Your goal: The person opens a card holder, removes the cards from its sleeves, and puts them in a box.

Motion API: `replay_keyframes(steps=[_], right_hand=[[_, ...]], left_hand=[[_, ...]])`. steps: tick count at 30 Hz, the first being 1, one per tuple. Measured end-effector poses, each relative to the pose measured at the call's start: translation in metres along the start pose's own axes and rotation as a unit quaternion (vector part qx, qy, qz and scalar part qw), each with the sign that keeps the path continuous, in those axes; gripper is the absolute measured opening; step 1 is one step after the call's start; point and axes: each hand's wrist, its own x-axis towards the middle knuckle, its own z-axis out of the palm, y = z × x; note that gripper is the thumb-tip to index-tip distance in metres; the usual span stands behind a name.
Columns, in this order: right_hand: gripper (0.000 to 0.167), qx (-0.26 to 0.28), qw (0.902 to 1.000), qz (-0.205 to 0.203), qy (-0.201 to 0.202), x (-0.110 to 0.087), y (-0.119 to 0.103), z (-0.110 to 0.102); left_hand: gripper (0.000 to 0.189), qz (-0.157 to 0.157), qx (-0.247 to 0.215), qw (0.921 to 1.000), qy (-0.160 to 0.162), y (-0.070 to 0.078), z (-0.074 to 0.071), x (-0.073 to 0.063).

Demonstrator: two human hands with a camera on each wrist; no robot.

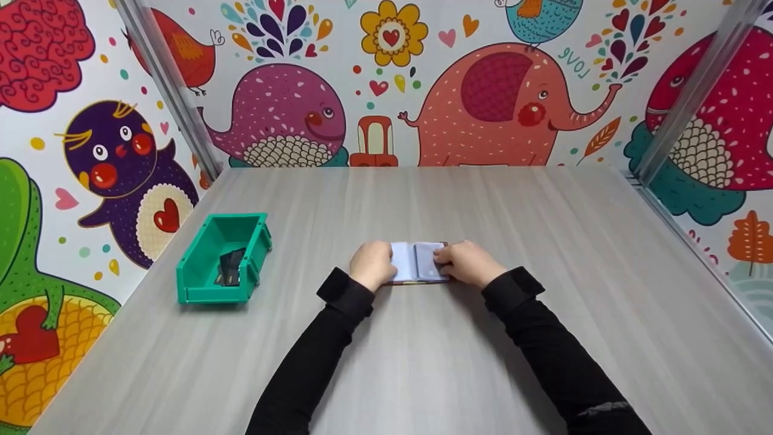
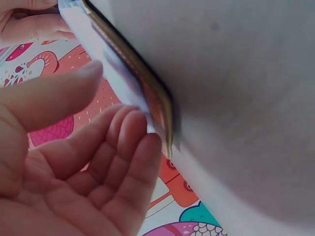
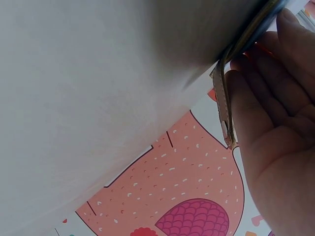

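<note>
A small card holder [image 1: 403,263] lies spread on the table with its whitish, translucent sleeves facing up and a thin brown-gold edge along the cover. My left hand [image 1: 371,264] grips its left edge, thumb over the sleeves. In the left wrist view, curled fingertips of the left hand [image 2: 98,142] meet the edge. On the other side, my right hand [image 1: 471,261] pinches the right-hand sleeves, thumb on top. A brown strap [image 3: 222,101] sticks out beside the right hand [image 3: 275,103] in the right wrist view.
A green plastic bin [image 1: 211,295] stands on the left of the light wood-grain table [image 1: 410,362], with dark flat items [image 1: 230,266] inside. Cartoon-printed walls [image 1: 392,84] border the table at the back and sides, with metal posts [image 1: 175,90] at the corners.
</note>
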Motion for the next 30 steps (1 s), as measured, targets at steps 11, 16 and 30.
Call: replay_keyframes(steps=[11, 16, 30], right_hand=[[0.014, 0.004, 1.0000, -0.004, 0.006, 0.0015, 0.0016, 0.0005], [0.019, 0.006, 0.9997, -0.020, 0.015, 0.0008, 0.0030, 0.0005], [0.015, 0.016, 0.9996, 0.004, 0.022, 0.0066, 0.0050, -0.0027]], left_hand=[[0.008, 0.010, 0.023, 0.9997, 0.008, 0.0051, 0.0014, -0.0005], [0.015, 0.009, 0.021, 0.9997, 0.007, 0.0055, 0.0013, -0.0005], [0.011, 0.010, 0.022, 0.9996, 0.013, 0.0070, 0.0015, -0.0009]])
